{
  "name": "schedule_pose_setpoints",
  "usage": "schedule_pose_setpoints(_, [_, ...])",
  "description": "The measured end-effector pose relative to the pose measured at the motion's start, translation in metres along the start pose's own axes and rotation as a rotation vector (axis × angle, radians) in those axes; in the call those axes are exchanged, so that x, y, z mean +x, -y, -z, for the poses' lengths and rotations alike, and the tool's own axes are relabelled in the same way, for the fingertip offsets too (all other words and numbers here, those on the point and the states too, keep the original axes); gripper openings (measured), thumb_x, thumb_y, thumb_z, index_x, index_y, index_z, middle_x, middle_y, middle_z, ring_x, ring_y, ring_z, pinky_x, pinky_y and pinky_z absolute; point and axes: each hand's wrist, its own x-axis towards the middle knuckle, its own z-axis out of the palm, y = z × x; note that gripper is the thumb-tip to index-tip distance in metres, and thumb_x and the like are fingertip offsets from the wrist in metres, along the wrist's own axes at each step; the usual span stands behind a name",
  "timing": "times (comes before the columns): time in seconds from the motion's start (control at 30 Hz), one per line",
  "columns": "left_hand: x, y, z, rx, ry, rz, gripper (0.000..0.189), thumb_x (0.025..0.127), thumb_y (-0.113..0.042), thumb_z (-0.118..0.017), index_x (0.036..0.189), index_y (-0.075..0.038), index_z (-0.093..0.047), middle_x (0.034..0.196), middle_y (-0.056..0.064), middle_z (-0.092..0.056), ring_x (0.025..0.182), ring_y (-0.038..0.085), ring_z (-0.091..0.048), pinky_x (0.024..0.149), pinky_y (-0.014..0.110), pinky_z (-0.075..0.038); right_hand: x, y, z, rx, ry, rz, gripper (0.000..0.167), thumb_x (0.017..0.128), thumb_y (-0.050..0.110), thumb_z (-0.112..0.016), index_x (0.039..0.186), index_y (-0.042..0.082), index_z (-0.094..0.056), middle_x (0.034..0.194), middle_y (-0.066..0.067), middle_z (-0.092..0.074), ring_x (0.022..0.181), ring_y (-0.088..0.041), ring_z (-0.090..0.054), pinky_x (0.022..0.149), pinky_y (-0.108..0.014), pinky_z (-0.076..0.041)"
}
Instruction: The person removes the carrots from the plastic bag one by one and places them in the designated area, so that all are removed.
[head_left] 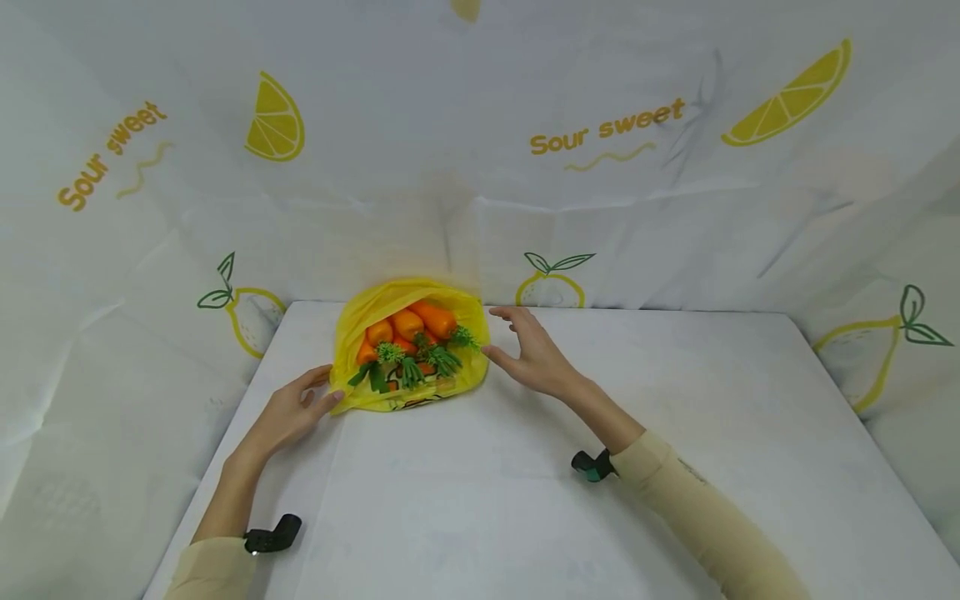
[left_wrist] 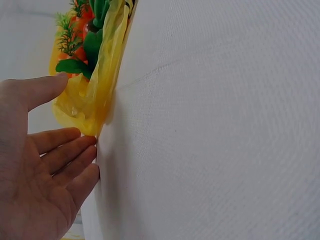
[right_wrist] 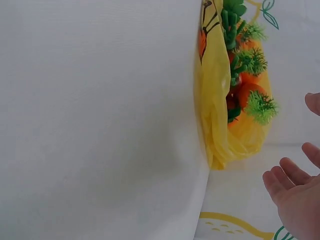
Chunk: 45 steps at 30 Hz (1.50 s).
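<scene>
A yellow plastic bag (head_left: 468,377) lies on the white table with its mouth facing me. Several orange carrots (head_left: 433,318) with green leafy tops (head_left: 442,360) show inside it. My left hand (head_left: 291,408) is at the bag's left edge, fingers loosely bent and thumb apart from them. In the left wrist view its thumb and fingertips are right against the yellow plastic (left_wrist: 80,102), though firm contact is hard to tell. To the right of the bag, my right hand (head_left: 536,354) has relaxed, spread fingers. In the right wrist view a gap separates that hand (right_wrist: 300,200) from the bag.
The white table (head_left: 480,508) ends at a hanging white cloth (head_left: 420,167) printed with lemons and lettering. That cloth rises behind and at both sides. A dark wrist camera (head_left: 276,533) sits on the left wrist and another camera (head_left: 592,465) on the right.
</scene>
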Motion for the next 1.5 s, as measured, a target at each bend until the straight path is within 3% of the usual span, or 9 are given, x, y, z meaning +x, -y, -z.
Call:
schedule_pose_setpoints(0.23, [-0.001, 0.000, 0.000, 0.002, 0.001, 0.005, 0.077, 0.108, -0.047, -0.062, 0.165, 0.000, -0.040, 0.163, 0.031, -0.051, 0.155, 0.049, -0.046, 0.127, 0.062, -0.042, 0.014, 0.004, -0.012, 0.050, 0.008, 0.025, 0.064, 0.104, 0.021, -0.073, 0.156, -0.005, -0.046, 0.159, -0.025, -0.052, 0.146, -0.046, -0.052, 0.124, -0.057, -0.050])
schedule_pose_setpoints(0.57, [0.000, -0.002, 0.000, -0.016, 0.015, 0.017, 0.079, 0.108, -0.048, -0.062, 0.165, 0.001, -0.039, 0.165, 0.030, -0.048, 0.156, 0.049, -0.044, 0.128, 0.062, -0.041, 0.034, 0.011, -0.031, 0.093, -0.025, -0.004, 0.061, 0.103, 0.020, -0.075, 0.151, -0.009, -0.051, 0.150, -0.031, -0.058, 0.139, -0.047, -0.058, 0.120, -0.058, -0.053])
schedule_pose_setpoints(0.87, [-0.001, -0.001, 0.000, 0.008, 0.012, 0.030, 0.078, 0.108, -0.049, -0.062, 0.165, -0.001, -0.039, 0.163, 0.030, -0.051, 0.155, 0.049, -0.046, 0.127, 0.062, -0.042, 0.050, 0.014, -0.049, 0.117, -0.028, -0.019, 0.060, 0.103, 0.024, -0.076, 0.149, -0.007, -0.054, 0.147, -0.025, -0.062, 0.135, -0.040, -0.062, 0.119, -0.052, -0.055])
schedule_pose_setpoints(1.5, [0.001, -0.001, -0.001, 0.012, 0.006, 0.018, 0.078, 0.108, -0.047, -0.062, 0.166, 0.000, -0.039, 0.163, 0.030, -0.051, 0.155, 0.048, -0.045, 0.128, 0.062, -0.042, 0.057, 0.006, -0.072, 0.106, -0.073, -0.086, 0.053, 0.103, 0.023, -0.076, 0.145, -0.004, -0.057, 0.144, -0.024, -0.064, 0.133, -0.039, -0.062, 0.119, -0.052, -0.053])
